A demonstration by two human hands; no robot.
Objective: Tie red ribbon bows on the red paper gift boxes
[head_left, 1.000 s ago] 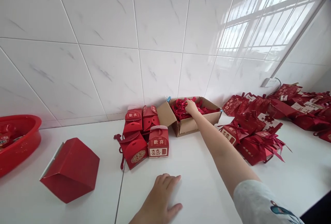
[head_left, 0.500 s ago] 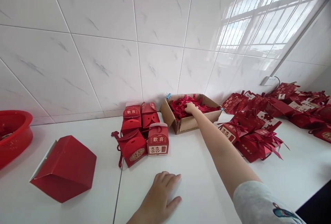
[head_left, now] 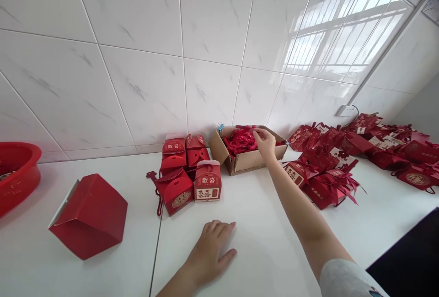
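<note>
My left hand [head_left: 213, 247] rests on the white table with its fingers stretched out and the thumb apart; nothing is in it. Over the cardboard box [head_left: 252, 160] by the wall, my right hand [head_left: 265, 142] is raised with thumb and fingers pinched on a red ribbon. Inside that box lies a heap of shiny red ribbons [head_left: 240, 140]. Left of it stand several small red gift boxes, the nearest printed with gold characters [head_left: 207, 180]. A dark red tassel cord [head_left: 158, 196] hangs from one of them.
A large plain red box [head_left: 92, 217] stands at the left, near a red plastic basin [head_left: 20, 173]. Many red gift boxes with ribbons [head_left: 331, 187] are piled on the right. A power socket [head_left: 345, 110] sits on the tiled wall. A black object [head_left: 408, 251] is at lower right.
My right hand has lifted out of the heap of ribbons to the box's right side, pinching a ribbon. My left hand stays flat on the table. The view has shifted slightly.
</note>
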